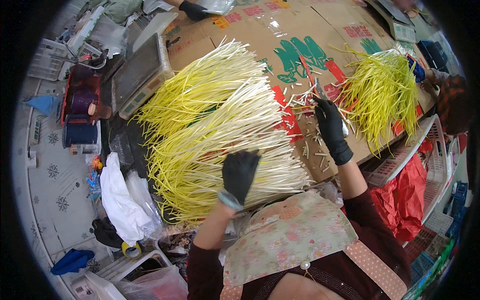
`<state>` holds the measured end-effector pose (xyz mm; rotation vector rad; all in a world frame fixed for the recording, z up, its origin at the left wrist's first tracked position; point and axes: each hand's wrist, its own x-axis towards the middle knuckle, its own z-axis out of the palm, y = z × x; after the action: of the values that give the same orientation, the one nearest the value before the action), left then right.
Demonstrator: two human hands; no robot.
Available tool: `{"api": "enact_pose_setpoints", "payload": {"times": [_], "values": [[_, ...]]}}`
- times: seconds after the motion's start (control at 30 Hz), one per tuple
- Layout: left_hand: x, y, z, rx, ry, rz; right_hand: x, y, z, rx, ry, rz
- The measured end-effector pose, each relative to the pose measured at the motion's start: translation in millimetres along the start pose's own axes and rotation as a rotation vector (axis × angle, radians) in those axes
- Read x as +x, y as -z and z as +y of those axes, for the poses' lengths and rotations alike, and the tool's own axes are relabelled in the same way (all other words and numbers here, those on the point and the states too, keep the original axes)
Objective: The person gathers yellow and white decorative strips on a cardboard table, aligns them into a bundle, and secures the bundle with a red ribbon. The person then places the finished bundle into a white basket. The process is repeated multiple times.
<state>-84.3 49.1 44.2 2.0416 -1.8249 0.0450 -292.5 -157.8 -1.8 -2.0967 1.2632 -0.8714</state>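
Note:
A wide layer of blanched yellow garlic chives [213, 131] lies before me, with white stem ends to the right and yellow leaf tips to the left. My left hand [240, 174], in a black glove, rests on the near part of the layer; its fingers are partly hidden, so I cannot tell whether it grips any stalks. Right of the layer, my right hand [330, 127], also black-gloved, is closed around what looks like a knife. Its grey blade [319, 90] points away from me. Short white stem cuttings [320, 153] are scattered beside and below that hand.
Printed cardboard [240, 30] covers the table. A scale [140, 75] stands at the left. Another person's blue-gloved hand [416, 69] holds a second chive bunch [378, 93] at the right; a third person's black-gloved hand [193, 10] is at the back. A white plastic basket [437, 150] sits below the right edge.

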Motion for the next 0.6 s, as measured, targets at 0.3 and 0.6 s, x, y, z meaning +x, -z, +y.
{"api": "enact_pose_setpoints", "payload": {"times": [0.3,0.6], "values": [[77,-45,-86,0.147,0.094,-0.018,-75,-14,-9,-0.238,0.076,-0.050],[4,-22,-49,-0.111,-0.082,-0.232,-74,-22,-5,-0.242,0.093,-0.005]]}}
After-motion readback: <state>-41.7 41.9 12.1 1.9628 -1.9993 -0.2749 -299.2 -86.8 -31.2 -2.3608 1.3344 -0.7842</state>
